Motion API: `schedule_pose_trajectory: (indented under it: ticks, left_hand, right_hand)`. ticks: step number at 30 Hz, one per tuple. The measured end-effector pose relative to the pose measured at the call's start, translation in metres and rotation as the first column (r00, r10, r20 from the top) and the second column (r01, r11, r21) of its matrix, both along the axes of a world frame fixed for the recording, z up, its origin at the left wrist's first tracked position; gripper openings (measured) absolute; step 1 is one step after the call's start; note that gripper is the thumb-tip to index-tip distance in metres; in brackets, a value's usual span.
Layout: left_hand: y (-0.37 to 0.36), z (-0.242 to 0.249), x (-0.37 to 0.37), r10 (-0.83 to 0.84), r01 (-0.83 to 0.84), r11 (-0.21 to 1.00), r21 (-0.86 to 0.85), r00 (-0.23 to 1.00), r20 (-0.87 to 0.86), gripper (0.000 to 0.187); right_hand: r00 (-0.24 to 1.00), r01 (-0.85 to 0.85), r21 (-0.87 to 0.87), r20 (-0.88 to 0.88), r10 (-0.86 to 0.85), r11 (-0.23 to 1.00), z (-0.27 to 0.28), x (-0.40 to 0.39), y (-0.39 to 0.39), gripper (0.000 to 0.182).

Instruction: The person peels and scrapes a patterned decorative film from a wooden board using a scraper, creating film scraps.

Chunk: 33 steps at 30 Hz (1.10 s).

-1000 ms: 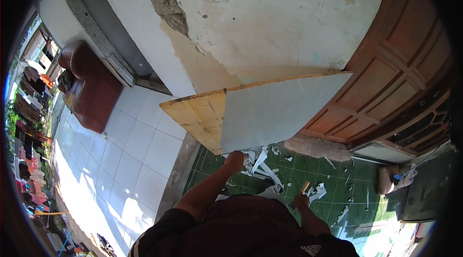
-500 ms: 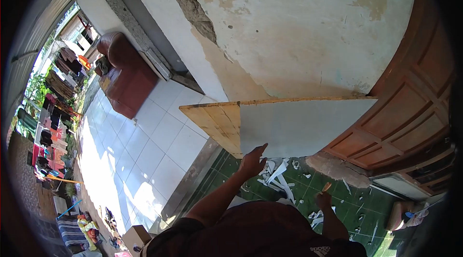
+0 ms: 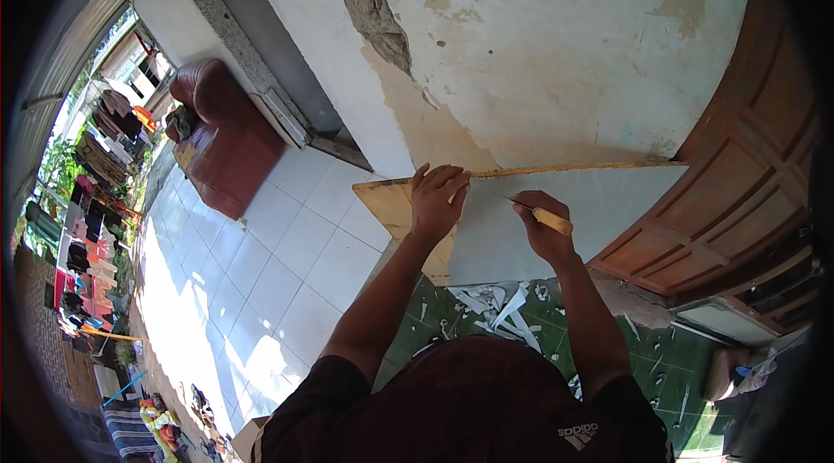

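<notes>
A wooden board (image 3: 382, 202) with a pale grey sheet (image 3: 599, 211) over most of its face stands against the wall. My left hand (image 3: 437, 205) lies on the board's upper left part, fingers stretched out near the top edge and the sheet's left border. In my right hand (image 3: 547, 237) is a thin-bladed tool with a yellowish wooden handle (image 3: 553, 221). Its narrow tip points left, close over the sheet, a short way from my left fingers. The board's bare wood shows left of the sheet.
White scraps (image 3: 499, 311) litter the green tiled floor (image 3: 426, 315) below the board. A carved wooden door (image 3: 695, 211) is on the right. Further left, a reddish-brown armchair (image 3: 228, 150) stands on white tiles (image 3: 291, 246). The wall (image 3: 565, 55) has peeling patches.
My left hand has moved up onto the board near its top edge. My right hand has risen from over the floor to the sheet with the tool. The view has shifted slightly.
</notes>
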<state>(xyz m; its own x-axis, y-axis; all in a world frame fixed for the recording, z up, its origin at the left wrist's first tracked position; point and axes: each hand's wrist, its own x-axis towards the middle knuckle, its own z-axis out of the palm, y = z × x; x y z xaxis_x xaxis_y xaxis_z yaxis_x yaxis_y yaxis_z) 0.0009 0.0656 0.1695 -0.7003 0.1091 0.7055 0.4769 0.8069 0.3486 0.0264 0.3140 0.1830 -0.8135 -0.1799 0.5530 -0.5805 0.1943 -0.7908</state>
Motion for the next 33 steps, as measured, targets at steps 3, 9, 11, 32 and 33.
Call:
schedule_pose_trajectory:
  ticks: [3,9,11,32,33]
  left_hand:
    - [0.005,-0.002,-0.001,0.020,-0.018,1.000,0.020,0.994,-0.106,0.020]
    - [0.006,-0.003,-0.002,0.009,0.000,0.998,0.061,0.989,-0.151,0.015]
    - [0.005,-0.004,-0.003,0.005,0.008,0.997,0.076,0.987,-0.162,0.014]
    - [0.010,-0.002,-0.002,0.006,0.011,0.997,0.081,0.980,-0.199,0.015]
    - [0.010,-0.002,-0.003,0.006,0.010,0.997,0.077,0.979,-0.201,0.015]
  right_hand:
    - [0.997,0.018,0.033,-0.078,-0.015,0.999,0.012,-0.015,-0.019,0.012]
    - [0.989,0.103,0.117,-0.114,-0.090,0.988,0.011,-0.026,-0.034,0.010]
    - [0.987,0.103,0.123,-0.132,-0.087,0.987,0.008,-0.030,-0.035,0.009]
    - [0.988,-0.023,0.293,-0.138,0.066,0.956,0.027,-0.041,-0.031,0.014]
    - [0.988,-0.025,0.294,-0.140,0.068,0.956,0.026,-0.042,-0.032,0.016]
